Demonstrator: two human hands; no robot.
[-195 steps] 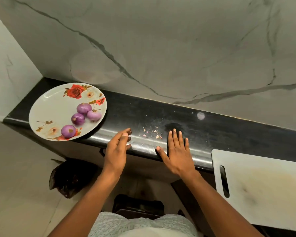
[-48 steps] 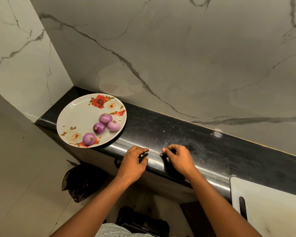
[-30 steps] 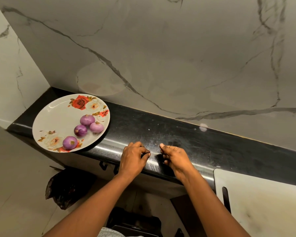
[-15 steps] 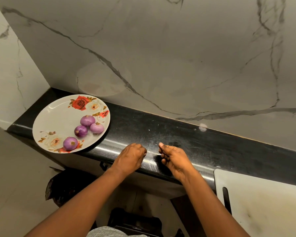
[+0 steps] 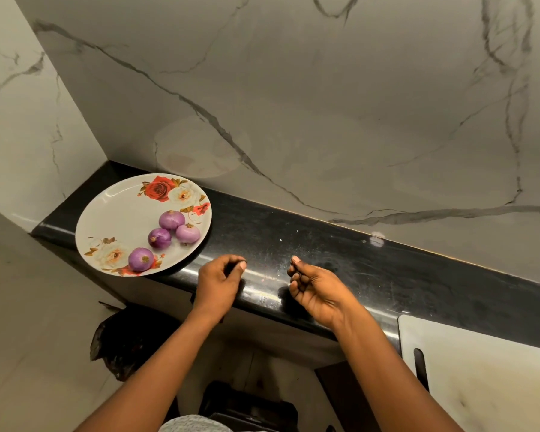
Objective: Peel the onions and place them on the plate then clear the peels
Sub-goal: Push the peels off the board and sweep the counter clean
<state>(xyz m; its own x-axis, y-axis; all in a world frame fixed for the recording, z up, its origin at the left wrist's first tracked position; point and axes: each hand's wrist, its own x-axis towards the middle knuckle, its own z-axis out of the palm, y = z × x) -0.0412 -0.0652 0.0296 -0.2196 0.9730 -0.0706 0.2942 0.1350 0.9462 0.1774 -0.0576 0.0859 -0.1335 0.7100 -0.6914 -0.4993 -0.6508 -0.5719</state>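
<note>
While both arms reach in from the near side, the left grip [image 5: 219, 285] is clenched: fingers curled under, back of the hand up, over the rounded near edge of the bench [image 5: 387, 275]. The right grip [image 5: 312, 288] is clenched too: fingers folded toward the palm, thumb tip raised. It is just right of the left grip, apart from it, over the same edge.

- The bench: black, glossy, scuffed, a few pale specks on it beyond the 2 hands.
- The plate [image 5: 106, 213]: white, floral print, at the left end of the bench, near rim past the bench edge.
- The onions [image 5: 171, 219]: 4, purple, peeled, on the right half of the plate; 3 clustered, 1 apart by the near rim.
- The cutting board [image 5: 480, 369]: white, slotted, near right.
- The dark bag [image 5: 128, 341]: on the floor, below the plate.
</note>
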